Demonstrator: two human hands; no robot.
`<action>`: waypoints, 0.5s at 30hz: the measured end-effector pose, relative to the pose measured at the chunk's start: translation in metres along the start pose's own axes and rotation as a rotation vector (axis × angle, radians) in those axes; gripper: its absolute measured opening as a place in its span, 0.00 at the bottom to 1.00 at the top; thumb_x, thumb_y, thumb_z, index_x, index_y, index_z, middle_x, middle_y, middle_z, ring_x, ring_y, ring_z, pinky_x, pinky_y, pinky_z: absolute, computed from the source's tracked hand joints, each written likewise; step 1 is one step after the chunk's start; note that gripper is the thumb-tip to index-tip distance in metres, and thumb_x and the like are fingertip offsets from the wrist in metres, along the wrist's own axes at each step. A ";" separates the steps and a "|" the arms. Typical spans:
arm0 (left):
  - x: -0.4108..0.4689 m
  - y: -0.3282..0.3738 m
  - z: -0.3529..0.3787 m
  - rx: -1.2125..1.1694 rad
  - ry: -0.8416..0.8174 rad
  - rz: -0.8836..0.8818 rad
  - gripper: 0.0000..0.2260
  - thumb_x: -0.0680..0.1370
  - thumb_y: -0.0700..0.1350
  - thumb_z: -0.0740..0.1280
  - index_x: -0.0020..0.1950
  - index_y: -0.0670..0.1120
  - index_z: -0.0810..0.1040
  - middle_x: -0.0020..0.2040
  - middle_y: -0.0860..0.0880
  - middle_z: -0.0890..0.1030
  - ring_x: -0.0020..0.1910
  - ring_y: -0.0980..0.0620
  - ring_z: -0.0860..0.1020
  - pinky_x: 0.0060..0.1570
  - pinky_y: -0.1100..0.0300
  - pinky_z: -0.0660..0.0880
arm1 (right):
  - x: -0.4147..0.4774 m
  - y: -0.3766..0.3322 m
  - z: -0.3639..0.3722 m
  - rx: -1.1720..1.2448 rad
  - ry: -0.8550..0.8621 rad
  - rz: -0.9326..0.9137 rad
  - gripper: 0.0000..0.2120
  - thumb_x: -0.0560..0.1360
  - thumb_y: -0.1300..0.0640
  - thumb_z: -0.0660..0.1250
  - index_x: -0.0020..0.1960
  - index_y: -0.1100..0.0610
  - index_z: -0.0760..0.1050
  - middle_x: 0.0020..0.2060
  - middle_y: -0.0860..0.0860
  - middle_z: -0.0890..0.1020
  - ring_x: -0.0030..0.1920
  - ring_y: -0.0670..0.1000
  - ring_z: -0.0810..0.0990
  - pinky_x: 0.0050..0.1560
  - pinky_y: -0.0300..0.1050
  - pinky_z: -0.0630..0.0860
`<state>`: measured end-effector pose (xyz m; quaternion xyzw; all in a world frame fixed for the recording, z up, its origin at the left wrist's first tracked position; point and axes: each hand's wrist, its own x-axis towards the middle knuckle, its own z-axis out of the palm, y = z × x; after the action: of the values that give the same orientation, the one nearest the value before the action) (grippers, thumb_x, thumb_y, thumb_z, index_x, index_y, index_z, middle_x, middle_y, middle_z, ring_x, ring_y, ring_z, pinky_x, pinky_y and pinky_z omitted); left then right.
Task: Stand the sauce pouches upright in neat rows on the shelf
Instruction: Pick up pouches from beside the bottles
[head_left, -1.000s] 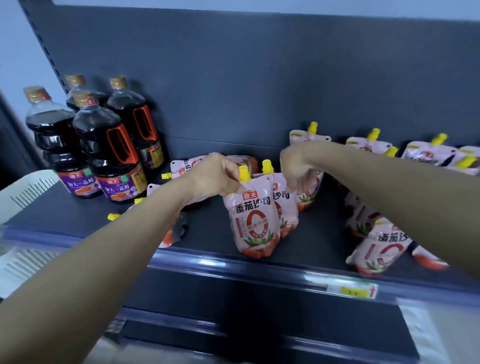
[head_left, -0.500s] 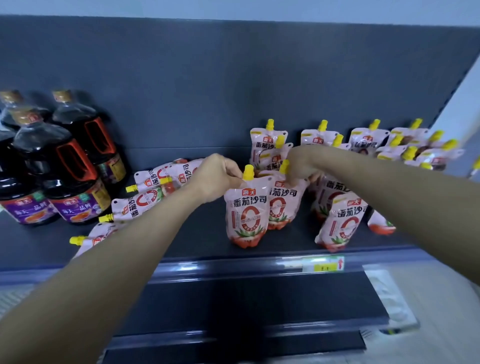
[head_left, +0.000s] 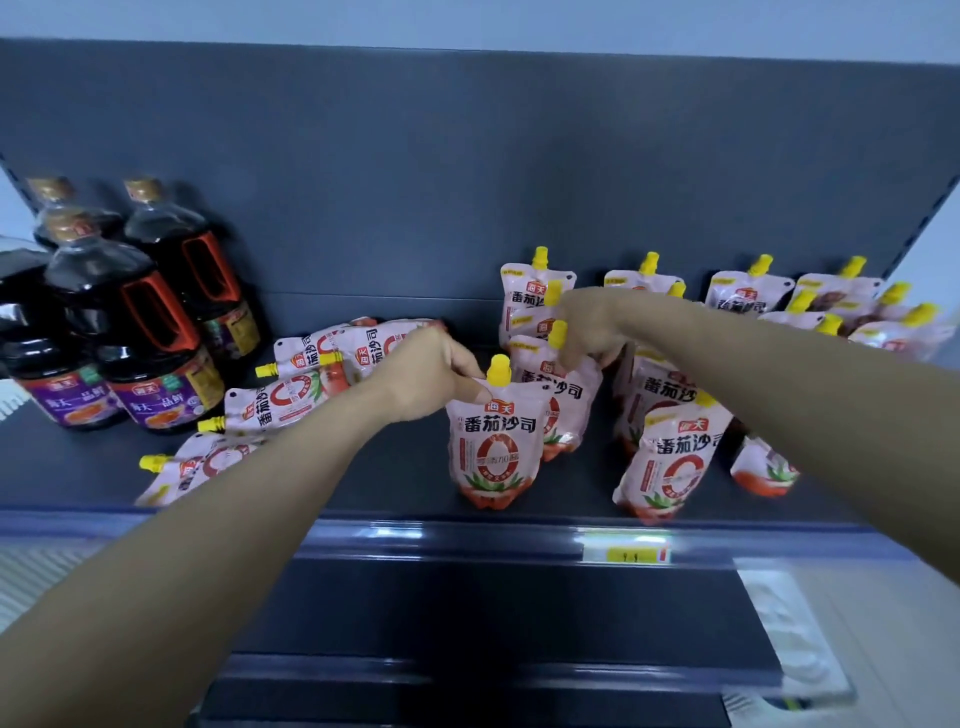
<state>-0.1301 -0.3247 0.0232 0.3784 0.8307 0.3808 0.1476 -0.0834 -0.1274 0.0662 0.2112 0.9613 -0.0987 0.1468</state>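
Pink sauce pouches with yellow caps fill the dark shelf (head_left: 374, 483). My left hand (head_left: 423, 376) pinches the top corner of the front pouch (head_left: 493, 447), which stands upright near the shelf edge. My right hand (head_left: 592, 325) pinches the top of the pouch behind it (head_left: 563, 400), also upright. More upright pouches (head_left: 670, 457) stand in rows to the right and at the back. Several pouches (head_left: 283, 400) lie flat on the left, caps pointing left.
Three large dark soy sauce bottles (head_left: 130, 332) with red handles stand at the shelf's left end. A price strip with a yellow label (head_left: 631, 553) runs along the front edge. A lower shelf (head_left: 467, 623) lies below.
The view has swung back and forth while both hands kept their hold. The right hand moved from a rear pouch to the one just behind the front pouch.
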 end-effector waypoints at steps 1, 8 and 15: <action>-0.001 0.003 0.004 -0.012 -0.012 0.003 0.01 0.68 0.40 0.75 0.38 0.46 0.85 0.35 0.49 0.84 0.35 0.58 0.77 0.43 0.57 0.75 | -0.001 0.001 -0.003 0.048 -0.045 -0.007 0.10 0.70 0.61 0.73 0.44 0.62 0.73 0.35 0.55 0.76 0.32 0.51 0.80 0.26 0.40 0.79; 0.001 0.023 0.027 -0.009 -0.006 -0.006 0.02 0.68 0.42 0.76 0.39 0.46 0.85 0.33 0.51 0.82 0.34 0.58 0.75 0.41 0.57 0.75 | -0.013 0.007 -0.021 -0.006 -0.155 -0.052 0.02 0.74 0.65 0.67 0.44 0.63 0.75 0.37 0.56 0.80 0.36 0.48 0.81 0.41 0.41 0.79; -0.005 0.030 0.026 0.001 -0.082 -0.027 0.03 0.70 0.43 0.74 0.41 0.45 0.84 0.37 0.50 0.83 0.37 0.59 0.77 0.44 0.61 0.73 | -0.034 0.005 -0.041 -0.049 -0.142 -0.121 0.17 0.75 0.65 0.65 0.64 0.62 0.74 0.53 0.60 0.82 0.42 0.52 0.83 0.51 0.46 0.80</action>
<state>-0.0975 -0.3022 0.0280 0.3825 0.8292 0.3625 0.1864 -0.0622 -0.1255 0.1150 0.1417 0.9617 -0.0983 0.2133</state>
